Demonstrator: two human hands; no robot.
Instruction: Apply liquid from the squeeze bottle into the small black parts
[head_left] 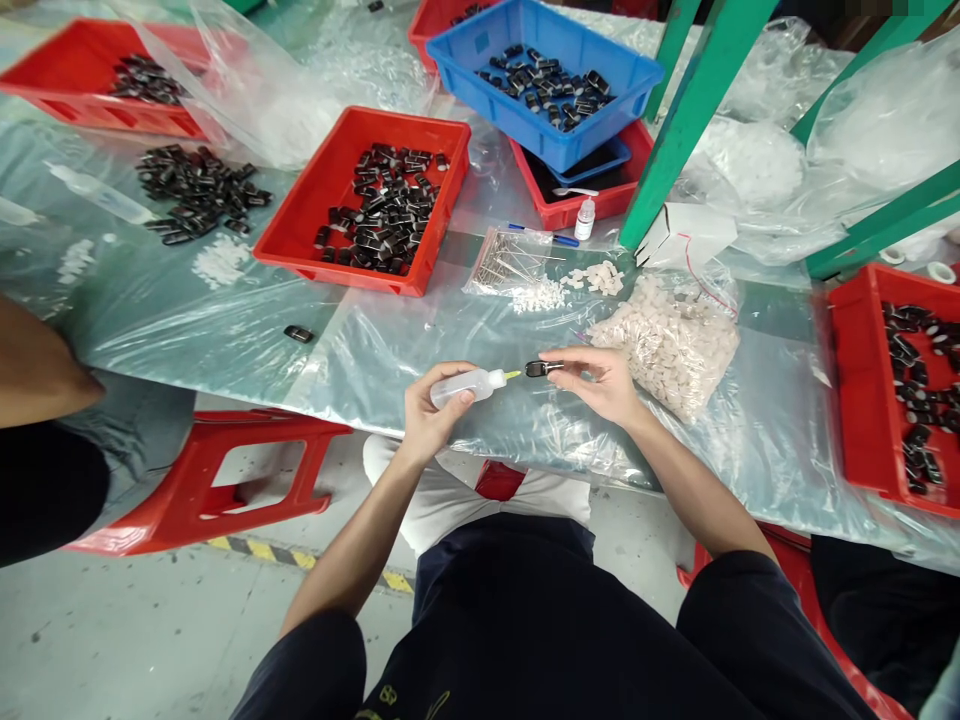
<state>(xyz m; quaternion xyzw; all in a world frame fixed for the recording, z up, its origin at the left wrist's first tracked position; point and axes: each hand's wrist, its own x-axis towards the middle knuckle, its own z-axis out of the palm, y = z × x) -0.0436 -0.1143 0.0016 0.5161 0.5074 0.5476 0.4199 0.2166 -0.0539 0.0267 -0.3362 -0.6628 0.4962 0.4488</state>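
My left hand is wrapped round a translucent squeeze bottle, which lies tilted on its side in the grip. Its yellowish needle tip points right, at a small black plastic part. Thumb and fingers of my right hand pinch that part by its right end. A small gap seems to separate the tip from the part. Both hands are over the front edge of the plastic-covered table. To the left, a similar black part lies alone on the sheet.
Black parts fill a red tray and a blue tray. Behind my hands lie white pellets, a bag of metal pins and a small bottle. A bag of pale pieces and green posts stand right. A person's arm is left.
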